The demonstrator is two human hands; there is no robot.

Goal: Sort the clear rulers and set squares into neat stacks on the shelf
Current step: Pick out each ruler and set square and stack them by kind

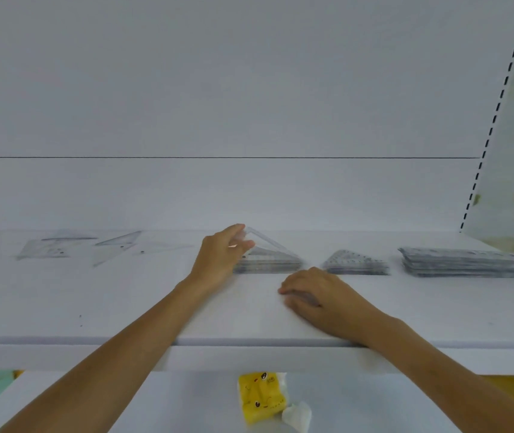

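**A:** What lies at the far left of the shelf (124, 307)?

**B:** About 3 loose set squares (43, 249), clear and faint, lie flat and scattered near the back wall.

**A:** And next to them?

**B:** The left hand (221, 256). Its grip is closed in a pinch, thumb and fingertips on the raised corner of 1 clear set square (268, 242). That piece is tilted, high at the hand and sloping down to the right, where it meets the top of the first stack (268, 265) of set squares just beneath it.

**A:** The other hand?

**B:** The right hand (315, 295) rests palm down on the shelf, in front of the gap between the 2 triangular stacks. Its grip is loose, fingers gently bent, and I see nothing held in it.

**A:** Further right?

**B:** A second stack (357, 264) of set squares, apart from the first, then a longer, thicker ruler stack (467, 262) near the right upright.

**A:** Anything below?

**B:** On the lower shelf, under the hands, a yellow packet (260, 396) with a white wrapper (296, 415) touching its right corner.
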